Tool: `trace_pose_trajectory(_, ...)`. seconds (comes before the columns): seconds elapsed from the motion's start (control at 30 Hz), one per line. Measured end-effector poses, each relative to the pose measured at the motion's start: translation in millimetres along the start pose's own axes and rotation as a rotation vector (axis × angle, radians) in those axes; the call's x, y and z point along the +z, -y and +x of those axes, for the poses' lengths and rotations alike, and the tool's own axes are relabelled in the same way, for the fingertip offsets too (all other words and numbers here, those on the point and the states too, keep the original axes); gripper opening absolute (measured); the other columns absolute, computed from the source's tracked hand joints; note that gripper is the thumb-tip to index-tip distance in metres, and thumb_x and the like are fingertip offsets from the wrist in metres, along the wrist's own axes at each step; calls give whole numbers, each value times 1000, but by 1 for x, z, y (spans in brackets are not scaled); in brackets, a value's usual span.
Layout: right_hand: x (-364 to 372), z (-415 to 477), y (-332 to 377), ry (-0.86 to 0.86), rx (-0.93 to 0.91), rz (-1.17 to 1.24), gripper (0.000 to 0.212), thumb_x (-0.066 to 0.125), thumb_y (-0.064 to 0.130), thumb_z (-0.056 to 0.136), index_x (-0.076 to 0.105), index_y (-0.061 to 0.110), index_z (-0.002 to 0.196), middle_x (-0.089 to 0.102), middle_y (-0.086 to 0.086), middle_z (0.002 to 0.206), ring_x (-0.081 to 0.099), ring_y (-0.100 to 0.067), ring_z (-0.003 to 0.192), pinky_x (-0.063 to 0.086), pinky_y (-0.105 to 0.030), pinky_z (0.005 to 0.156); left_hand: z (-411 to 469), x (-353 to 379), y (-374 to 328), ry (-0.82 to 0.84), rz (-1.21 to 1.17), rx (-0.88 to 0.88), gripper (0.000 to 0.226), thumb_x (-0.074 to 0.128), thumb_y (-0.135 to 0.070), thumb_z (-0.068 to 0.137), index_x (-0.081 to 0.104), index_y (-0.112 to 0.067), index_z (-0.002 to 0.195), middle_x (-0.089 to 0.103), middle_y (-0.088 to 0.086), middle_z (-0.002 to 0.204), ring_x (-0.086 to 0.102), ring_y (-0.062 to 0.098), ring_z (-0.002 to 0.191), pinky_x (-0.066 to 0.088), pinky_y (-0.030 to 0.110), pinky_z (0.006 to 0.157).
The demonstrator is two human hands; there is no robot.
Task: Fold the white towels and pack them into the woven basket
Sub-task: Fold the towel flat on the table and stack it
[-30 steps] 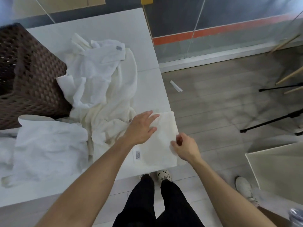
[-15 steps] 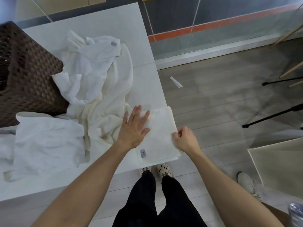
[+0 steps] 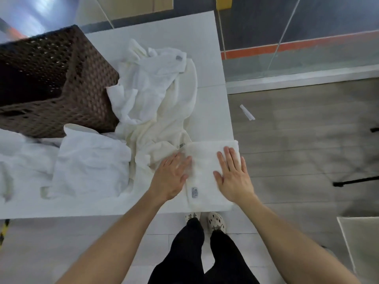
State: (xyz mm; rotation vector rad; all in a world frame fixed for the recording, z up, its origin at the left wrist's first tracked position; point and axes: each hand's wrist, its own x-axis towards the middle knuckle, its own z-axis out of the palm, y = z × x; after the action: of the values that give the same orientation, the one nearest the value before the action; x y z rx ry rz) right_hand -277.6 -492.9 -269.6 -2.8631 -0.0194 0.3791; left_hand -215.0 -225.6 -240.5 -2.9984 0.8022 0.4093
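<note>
Beneath the flat, open left hand [image 3: 174,177] and right hand [image 3: 232,177] lies one folded white terry towel [image 3: 207,173], at the white table's [image 3: 211,111] near corner. It looks soft, light and limp, so it is best lifted from underneath by both side edges. Beyond the left hand stand one brown woven basket [image 3: 61,89] and a crumpled white towel heap [image 3: 155,95], too tangled to count.

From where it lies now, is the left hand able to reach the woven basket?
Probably yes. The left hand rests flat at the left edge of the folded towel, holding nothing. Only the low heap of unfolded towels lies between it and the woven basket, so it could pass above.
</note>
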Motion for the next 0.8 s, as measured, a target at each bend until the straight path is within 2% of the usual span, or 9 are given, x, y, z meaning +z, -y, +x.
trace_pose_trajectory(0.1, -11, 20, 12, 74, 61, -53, 74, 22, 52, 109, 2, 17, 171, -13, -9, 178, -20, -27, 163, 5, -67, 129, -11, -22, 29, -98, -40, -215, 52, 57, -37, 102, 55, -18, 151, 56, 7, 152, 55, 31, 136, 43, 46, 116)
trace_pose_trajectory(0.17, -27, 30, 25, 75, 79, -93, 76, 36, 50, 101, 23, 12, 165, 10, -16, 175, 0, -34, 164, 7, -73, 126, -13, -33, 46, -152, -35, -349, 52, 67, -39, 95, 59, -16, 141, 59, 8, 137, 60, 33, 123, 49, 47, 104)
trace_pose_trajectory(0.23, -42, 35, 36, 25, 29, -119, 78, 49, 54, 96, 33, 14, 161, 21, -16, 170, 10, -37, 162, 7, -72, 126, -11, -37, 60, -113, -40, -483, 78, 73, -54, 88, 47, -15, 151, 54, 11, 143, 58, 34, 127, 50, 48, 103)
trace_pose_trajectory(0.33, -44, 39, 45, 86, -99, -120, 91, 45, 68, 98, 8, 28, 170, -1, -9, 178, -6, -31, 165, -1, -62, 130, 0, -31, 76, 48, -130, -581, 113, 72, -72, 82, 17, -24, 167, 40, 11, 160, 50, 33, 137, 47, 47, 108)
trace_pose_trajectory(0.47, -44, 44, 54, 200, -68, -135, 91, 49, 73, 93, 18, 32, 168, 10, -5, 175, 7, -30, 162, 11, -57, 128, 31, -40, 99, 200, -177, -500, 77, 64, -69, 86, 46, -37, 153, 59, 5, 142, 60, 29, 126, 53, 40, 98)
trace_pose_trajectory(0.57, -62, 56, 63, 162, -34, -98, 74, 54, 69, 93, 40, 37, 158, 36, 2, 162, 31, -25, 150, 31, -51, 118, 60, -76, 125, -39, -249, -480, 50, 57, -64, 90, 72, -27, 121, 66, 2, 122, 67, 28, 110, 56, 39, 89)
trace_pose_trajectory(0.67, -79, 75, 76, 210, 37, -98, 60, 49, 65, 99, 48, 38, 152, 48, 4, 149, 43, -25, 140, 43, -47, 107, 93, -106, 162, -158, -160, -481, 68, 59, -56, 97, 44, -22, 153, 47, 9, 150, 58, 36, 129, 58, 48, 87)
trace_pose_trajectory(0.73, -88, 87, 86, 280, 72, -103, 56, 47, 63, 101, 53, 33, 148, 49, 0, 145, 47, -28, 134, 46, -46, 105, 115, -114, 187, -81, -132, -559, 97, 63, -62, 97, 13, -22, 169, 24, 12, 170, 50, 38, 141, 59, 50, 87)
trace_pose_trajectory(0.8, -95, 98, 93, 343, 89, -134, 53, 48, 58, 103, 57, 26, 145, 50, -5, 141, 51, -31, 131, 48, -45, 104, 134, -105, 206, 54, -183, -633, 107, 68, -59, 97, 2, -18, 171, 29, 18, 169, 54, 38, 139, 57, 47, 87)
